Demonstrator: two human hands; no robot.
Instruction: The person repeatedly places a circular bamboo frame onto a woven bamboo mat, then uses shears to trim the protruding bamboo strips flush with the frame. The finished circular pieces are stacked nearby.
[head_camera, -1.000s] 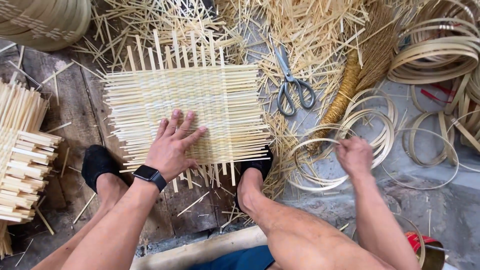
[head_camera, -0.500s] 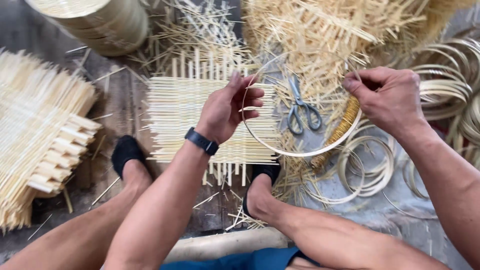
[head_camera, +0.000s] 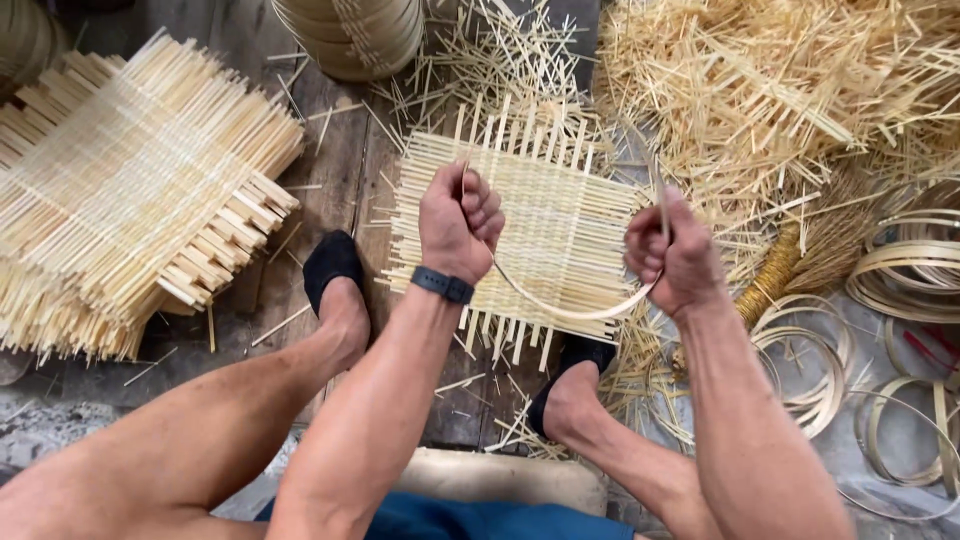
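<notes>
The person sits low with both feet out on the dark wooden floor boards (head_camera: 330, 170), and both hands are raised over a square woven mat of pale bamboo slats (head_camera: 545, 235) that lies flat between the feet. The left hand (head_camera: 458, 222) is closed in a fist around one end of a thin, pale bamboo strip bent into a hoop (head_camera: 570, 312), and the right hand (head_camera: 668, 255) is closed around the other side of it, so the strip sags in a curve between them just above the mat; held at two points like this, the springy strip seems kept from straightening out. The right foot in its black slipper (head_camera: 585, 352) rests at the mat's near edge, apparently pinning it, while the left foot's black slipper (head_camera: 330, 265) sits just beside the mat on the boards. To the left a tall stack of similar woven bamboo mats (head_camera: 140, 210) waits within reach, and loose straw-coloured bamboo offcuts (head_camera: 780, 90) are heaped at the upper right. Finished bamboo rings (head_camera: 905, 270) lie in coils on the right. How the strip's ends meet is hidden inside the fists, and the round woven baskets (head_camera: 355, 35) at the top are cut off by the frame.
</notes>
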